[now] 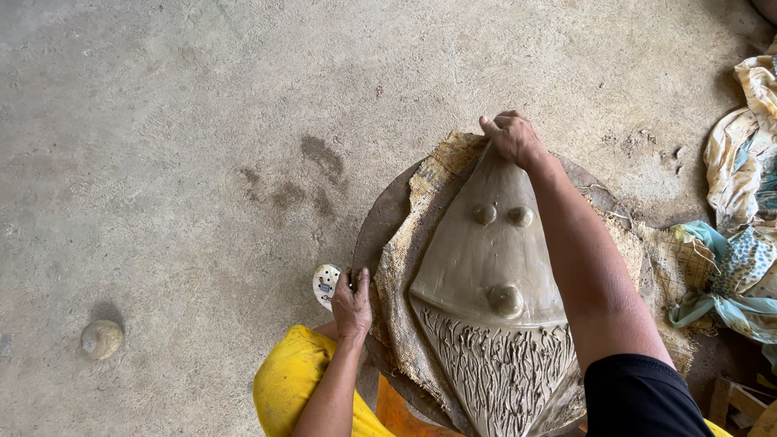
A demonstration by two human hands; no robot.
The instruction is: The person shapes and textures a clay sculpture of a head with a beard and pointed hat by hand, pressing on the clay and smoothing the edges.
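Note:
A wet grey clay mask (486, 267) shaped like a pointed face lies on burlap sacking (405, 267) over a round dark board (376, 226). It has two raised eye bumps, a nose bump and a scratched beard texture at the bottom. My right hand (510, 137) rests on the pointed top tip of the clay, fingers curled against it. My left hand (352, 303) grips the left edge of the board and sacking, next to a small white perforated object (325, 283) on the floor.
Grey concrete floor (162, 162) all around, with damp stains left of the board. A small round clay lump (101, 338) lies at the lower left. Crumpled patterned cloths (745, 202) are piled at the right. My yellow garment (291, 380) shows at the bottom.

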